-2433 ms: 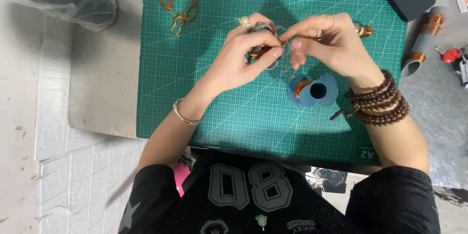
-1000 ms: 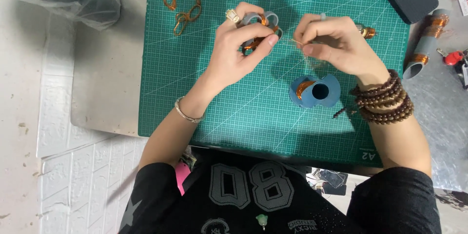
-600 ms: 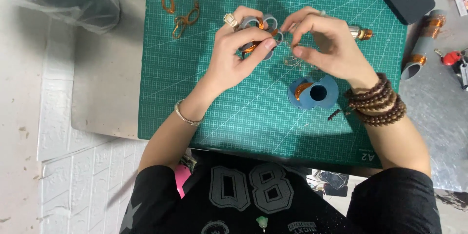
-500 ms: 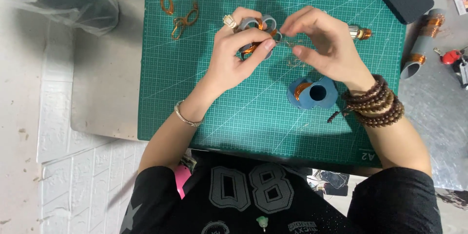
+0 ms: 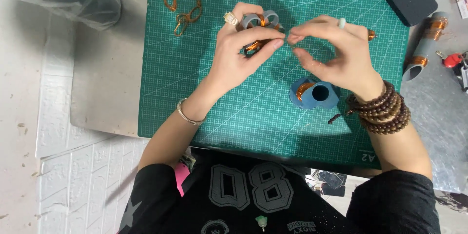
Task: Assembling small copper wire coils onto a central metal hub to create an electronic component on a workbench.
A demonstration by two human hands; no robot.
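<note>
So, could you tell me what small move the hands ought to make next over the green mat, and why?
Probably draw the right hand a little further right to tauten the fine wire. Its pinched fingertips nearly meet the left hand, which grips grey rings wound with copper wire, so any strand between them seems slack. The wire itself is too thin to make out.

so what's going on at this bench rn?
A person works over a green cutting mat. The left hand holds a small grey part wound with copper wire; the right hand pinches at its fingertips right beside it, whether on a wire is too fine to tell. A blue spool sits under the right hand, copper loops at top left.
</note>
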